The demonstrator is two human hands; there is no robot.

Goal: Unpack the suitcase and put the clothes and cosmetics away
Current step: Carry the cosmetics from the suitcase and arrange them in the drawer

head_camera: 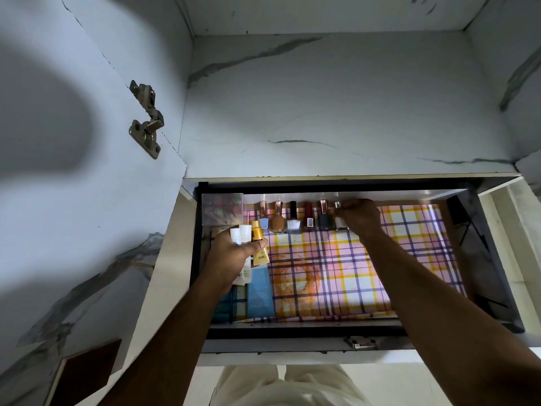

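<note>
Pale trousers (281, 388) show at the bottom edge, below the front rail of a pulled-out drawer (292, 329) lined with a plaid sheet (366, 259) in pink, yellow and purple; both forearms reach over that rail into it. At the drawer's back wall stands a row of nail polish bottles (292, 221), upright and close together, with a clear lidded box (222, 212) of small round things at the left end. The right hand (358, 215) is at the right end of the row, its fingers curled round a small silver-capped bottle (339, 218) that stands just beside a dark one; whether its base already rests on the liner I cannot tell. The left hand (234, 253) hovers over the drawer's left side, fingers wrapped round a bunch of tubes (248, 235): two white-capped and one yellow, with more below the palm (too hidden to count). Beneath it lie blue packets (259, 291) flat on the liner.

My reading: the cosmetics step is in hand, the bottle being set into line; next the right hand needs to let go without tipping its neighbours, then take a tube from the left.

As for writing, the yellow tube's label seems to read "LAKME", though partly covered; a barcode sticker shows on the red bottle (308, 219); the rest is too small.
</note>
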